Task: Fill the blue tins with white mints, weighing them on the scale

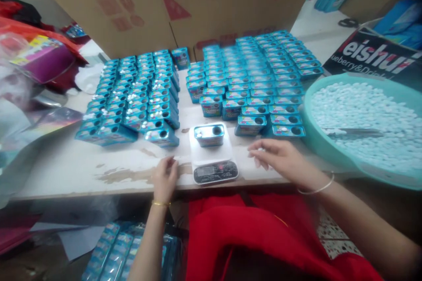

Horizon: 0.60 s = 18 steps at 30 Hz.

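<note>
A small blue tin (208, 135) with a dark round hole and a few white tablets on its top stands upright on a white digital scale (211, 154). To the left of the scale my left hand (165, 178) rests at the table's front edge, empty, its fingers loosely bent and apart. My right hand (280, 156) hovers on the other side, below the nearest tins, fingers loosely extended with nothing seen in them. Left rows of tins (132, 96) carry white tablets on their tops. In the right block of tins (253, 81), the tops show mostly holes and labels.
A turquoise basin (332, 153) full of white tablets stands at the right, a flat dark tool (359, 132) lying in it. Behind the tins rises a cardboard box (224, 4). A printed black box (369, 55) is at right; wrapped packs (115, 250) lie below the table.
</note>
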Tool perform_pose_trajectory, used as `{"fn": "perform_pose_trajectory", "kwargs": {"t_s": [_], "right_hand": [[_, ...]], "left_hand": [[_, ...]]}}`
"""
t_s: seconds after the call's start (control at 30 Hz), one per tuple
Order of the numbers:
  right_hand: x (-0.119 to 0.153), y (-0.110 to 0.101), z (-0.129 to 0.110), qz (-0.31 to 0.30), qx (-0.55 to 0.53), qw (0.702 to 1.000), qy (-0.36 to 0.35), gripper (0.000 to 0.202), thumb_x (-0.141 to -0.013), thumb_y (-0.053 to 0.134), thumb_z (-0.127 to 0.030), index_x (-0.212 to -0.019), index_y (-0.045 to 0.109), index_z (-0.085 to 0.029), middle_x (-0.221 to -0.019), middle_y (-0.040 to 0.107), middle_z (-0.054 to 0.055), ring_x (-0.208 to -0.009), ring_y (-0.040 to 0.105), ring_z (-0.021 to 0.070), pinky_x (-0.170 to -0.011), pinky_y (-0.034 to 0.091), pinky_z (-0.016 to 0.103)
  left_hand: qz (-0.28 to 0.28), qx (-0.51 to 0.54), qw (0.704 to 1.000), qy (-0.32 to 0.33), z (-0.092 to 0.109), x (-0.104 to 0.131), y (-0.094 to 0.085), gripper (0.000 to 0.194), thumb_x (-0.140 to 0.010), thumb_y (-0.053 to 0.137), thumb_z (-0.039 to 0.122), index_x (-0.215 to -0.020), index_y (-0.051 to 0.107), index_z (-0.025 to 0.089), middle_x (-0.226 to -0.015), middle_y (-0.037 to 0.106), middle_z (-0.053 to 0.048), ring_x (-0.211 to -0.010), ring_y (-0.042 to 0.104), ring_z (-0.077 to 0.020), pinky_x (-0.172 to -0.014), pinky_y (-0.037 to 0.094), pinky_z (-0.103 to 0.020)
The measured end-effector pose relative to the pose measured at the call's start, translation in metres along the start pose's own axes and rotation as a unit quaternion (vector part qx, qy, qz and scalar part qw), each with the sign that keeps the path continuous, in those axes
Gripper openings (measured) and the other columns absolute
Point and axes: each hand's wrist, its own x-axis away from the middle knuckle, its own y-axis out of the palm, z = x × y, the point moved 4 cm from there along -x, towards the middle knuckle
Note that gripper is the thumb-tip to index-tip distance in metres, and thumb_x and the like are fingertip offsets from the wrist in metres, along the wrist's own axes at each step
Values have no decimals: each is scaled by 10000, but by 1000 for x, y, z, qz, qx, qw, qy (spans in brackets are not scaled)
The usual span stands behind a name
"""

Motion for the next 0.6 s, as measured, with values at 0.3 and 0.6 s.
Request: {"fn": "perform_pose_trajectory", "kwargs": {"t_s": [0.3,0.6], "right_hand": [[-53,37,-94,-6,302,929,-214,124,-816,561,-89,-790,674,-135,-764,666,43,-723,593,134,-713,434,254],[-70,57,-92,-23,376,890,-258,161,-836,552,-100,-943,672,-115,-995,611,102,-915,572,183,-845,434,309]], "left_hand": [[36,-16,997,68,-3,5,10,221,-893,488,311,-1028,571,157,-853,585,-58,-801,559,-171,-769,475,-331],[86,4,991,99,33,-1,-7,229,-896,495,287,-1071,581,168,-949,602,-83,-892,572,-188,-830,478,-352]]}}
